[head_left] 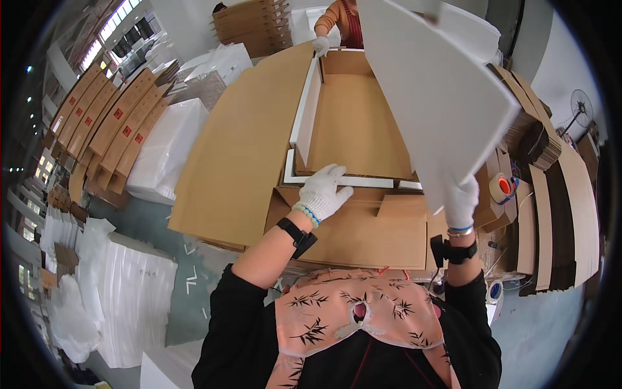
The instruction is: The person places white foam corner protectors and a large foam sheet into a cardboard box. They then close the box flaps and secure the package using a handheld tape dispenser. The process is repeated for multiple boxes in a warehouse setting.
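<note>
The right hand (460, 202), in a white glove, is closed on the near end of a large white board (434, 97), though its fingers are partly blurred. This board is raised and tilted above the right side of an open cardboard box (359, 123). The left hand (322, 193), also gloved, is spread, with the thumb apart, and rests at the near edge of the box. There, a white edge piece (369, 182) runs along the near side; a white strip (306, 110) stands along the left side. A wide cardboard flap (233, 142) extends to the left. At the far left corner is a co-worker's gloved hand (321, 45). A tape roll (502, 187) is on the right.
</note>
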Demonstrator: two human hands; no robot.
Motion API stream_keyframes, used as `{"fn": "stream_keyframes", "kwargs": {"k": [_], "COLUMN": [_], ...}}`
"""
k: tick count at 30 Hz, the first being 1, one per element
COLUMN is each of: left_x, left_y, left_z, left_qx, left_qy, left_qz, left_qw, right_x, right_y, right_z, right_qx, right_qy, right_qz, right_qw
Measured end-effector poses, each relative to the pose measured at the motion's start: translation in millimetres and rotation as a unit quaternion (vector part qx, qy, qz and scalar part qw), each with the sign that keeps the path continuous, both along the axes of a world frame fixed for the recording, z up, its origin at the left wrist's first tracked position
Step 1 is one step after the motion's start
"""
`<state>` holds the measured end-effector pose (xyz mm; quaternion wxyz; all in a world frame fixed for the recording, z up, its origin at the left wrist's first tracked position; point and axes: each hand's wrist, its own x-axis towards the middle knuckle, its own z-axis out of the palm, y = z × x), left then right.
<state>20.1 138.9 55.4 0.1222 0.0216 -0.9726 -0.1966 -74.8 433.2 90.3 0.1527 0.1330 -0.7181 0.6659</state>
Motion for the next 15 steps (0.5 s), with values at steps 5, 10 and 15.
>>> {"fn": "stream_keyframes", "kwargs": {"k": [5,10,15], "left_x": [-19,-19,-16], "left_y": [-8,-11,-15], "left_z": [-19,-13,-17], "left_qx": [-0.089,-0.085,-0.062], "left_qy": [-0.075,-0.072,-0.051], "left_qz": [-0.013,-0.017,-0.019], "left_qw": [0.993,0.994,0.997], "right_x": [-35,-52,-91], "right_y": [-86,-135,-167], "right_z": [14,-9,-22], "right_qx": [0.460,0.639,0.726], "right_qy": [0.188,0.180,0.122], "right_qz": [-0.011,0.084,0.283], "right_qw": [0.868,0.743,0.616]}}
